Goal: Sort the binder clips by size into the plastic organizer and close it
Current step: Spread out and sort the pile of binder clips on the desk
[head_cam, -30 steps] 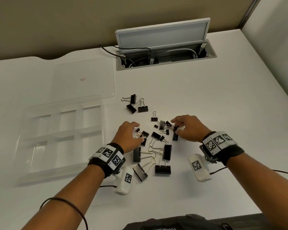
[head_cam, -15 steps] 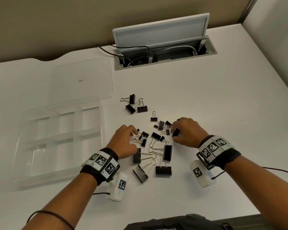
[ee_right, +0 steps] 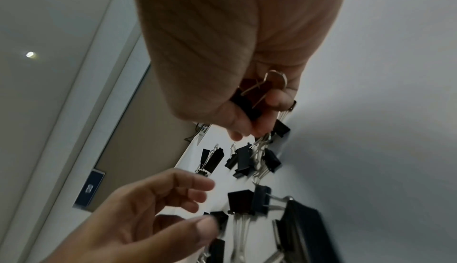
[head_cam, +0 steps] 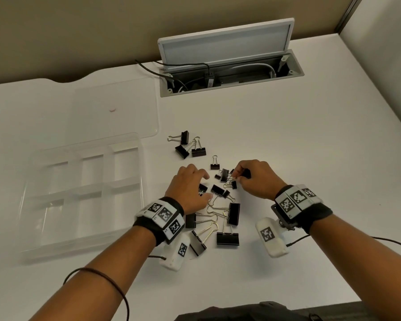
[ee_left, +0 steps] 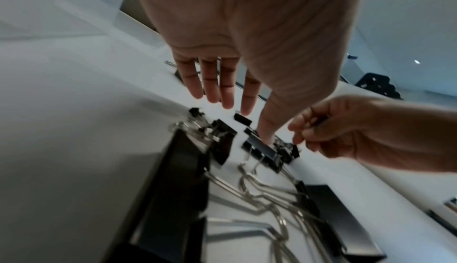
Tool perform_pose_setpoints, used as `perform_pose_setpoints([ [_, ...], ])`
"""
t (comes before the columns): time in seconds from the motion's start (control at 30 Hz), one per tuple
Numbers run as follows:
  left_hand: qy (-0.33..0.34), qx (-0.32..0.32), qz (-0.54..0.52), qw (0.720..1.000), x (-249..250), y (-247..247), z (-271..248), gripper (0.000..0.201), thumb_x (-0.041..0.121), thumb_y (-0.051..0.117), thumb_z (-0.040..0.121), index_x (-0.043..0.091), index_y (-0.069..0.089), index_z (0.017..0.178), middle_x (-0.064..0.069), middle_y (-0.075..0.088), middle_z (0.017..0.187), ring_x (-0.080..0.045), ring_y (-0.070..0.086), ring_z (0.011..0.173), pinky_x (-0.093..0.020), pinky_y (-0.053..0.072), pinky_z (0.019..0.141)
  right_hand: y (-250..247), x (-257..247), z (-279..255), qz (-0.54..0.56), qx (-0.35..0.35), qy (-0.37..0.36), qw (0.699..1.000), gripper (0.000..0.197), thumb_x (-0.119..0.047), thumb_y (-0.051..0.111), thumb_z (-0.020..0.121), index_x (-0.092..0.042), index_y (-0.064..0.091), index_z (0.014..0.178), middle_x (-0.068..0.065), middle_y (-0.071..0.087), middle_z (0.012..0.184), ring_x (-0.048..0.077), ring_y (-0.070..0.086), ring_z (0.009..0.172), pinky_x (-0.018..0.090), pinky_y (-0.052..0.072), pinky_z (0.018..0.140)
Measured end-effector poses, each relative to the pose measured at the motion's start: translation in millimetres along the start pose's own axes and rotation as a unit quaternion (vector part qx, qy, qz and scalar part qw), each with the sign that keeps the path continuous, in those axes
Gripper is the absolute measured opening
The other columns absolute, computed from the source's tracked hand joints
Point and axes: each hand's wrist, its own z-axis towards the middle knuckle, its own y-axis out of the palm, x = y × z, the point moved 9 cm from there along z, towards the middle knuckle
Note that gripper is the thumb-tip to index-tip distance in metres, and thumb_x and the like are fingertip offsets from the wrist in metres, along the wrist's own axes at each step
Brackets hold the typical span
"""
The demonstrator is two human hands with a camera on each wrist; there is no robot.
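The clear plastic organizer (head_cam: 83,239) lies open at the left with empty compartments, its lid (head_cam: 116,107) flat behind it. Black binder clips of mixed sizes are scattered mid-table: large ones (head_cam: 227,238) nearest me, small ones (head_cam: 223,174) between my hands. My left hand (head_cam: 204,186) hovers over the pile with relaxed fingers (ee_left: 227,95), its thumb touching a medium clip (ee_left: 259,149). My right hand (head_cam: 237,177) holds a small clip (ee_right: 247,103) in its curled fingers and pinches the wire handles of another small clip (ee_right: 280,128) in the pile.
Three medium clips (head_cam: 190,147) lie apart behind the pile. An open cable hatch (head_cam: 229,75) with wires sits at the table's back edge. Bare white tabletop (head_cam: 322,147) stretches to the right.
My right hand has picked up a small clip and now pinches at another. My left hand has shifted slightly right over the pile, fingers spread.
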Motion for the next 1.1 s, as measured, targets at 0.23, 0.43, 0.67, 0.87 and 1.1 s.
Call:
perform_pose_setpoints([
  [0.23,0.019,-0.005,0.101,0.995,33.5,23.0,15.1,0.050,0.061,0.058,0.077,0.021,0.057,0.106,-0.001,0.058,0.109,-0.022,0.047,0.109,-0.039,0.040,0.092,-6.2,-5.4,16.6,-0.028,0.031,0.009,0.999,0.021,-0.002,0.052,0.081,-0.012,0.067,0.091,0.002,0.062,0.080,0.019,0.058,0.074,0.022,0.045,0.062],
  [0.43,0.007,0.009,0.073,0.997,35.2,21.7,17.4,0.034,0.044,0.057,0.082,0.016,0.060,0.102,-0.006,0.060,0.104,-0.025,0.050,0.106,-0.037,0.043,0.088,9.0,-18.8,29.4,-0.150,-0.030,-0.032,0.988,0.030,-0.017,0.063,0.083,-0.018,0.062,0.113,0.004,0.056,0.106,0.017,0.054,0.091,0.028,0.043,0.079],
  [0.67,-0.010,0.054,0.010,0.998,26.4,1.2,14.4,0.031,0.041,0.061,0.080,0.017,0.061,0.100,-0.005,0.058,0.101,-0.023,0.057,0.094,-0.034,0.048,0.081,24.3,-28.7,33.4,-0.245,-0.055,-0.081,0.965,0.043,-0.026,0.067,0.080,-0.023,0.060,0.122,0.006,0.057,0.111,0.023,0.055,0.104,0.033,0.048,0.080],
  [0.87,-0.026,0.105,-0.037,0.993,21.9,-33.7,31.6,0.030,0.040,0.063,0.078,0.018,0.062,0.098,0.000,0.057,0.101,-0.019,0.059,0.085,-0.035,0.053,0.076,8.0,-26.7,39.8,-0.177,0.007,-0.066,0.982,0.042,-0.047,0.065,0.075,-0.020,0.063,0.107,0.004,0.064,0.097,0.021,0.061,0.089,0.031,0.047,0.074],
  [1.1,-0.025,0.085,-0.083,0.993,36.7,-34.8,87.7,0.034,0.034,0.064,0.084,0.013,0.061,0.110,-0.005,0.052,0.112,-0.022,0.062,0.088,-0.036,0.054,0.083,-31.3,-16.3,67.4,-0.143,0.042,-0.008,0.989,0.032,-0.040,0.064,0.081,-0.016,0.068,0.101,0.008,0.057,0.105,0.023,0.060,0.088,0.031,0.047,0.076],
])
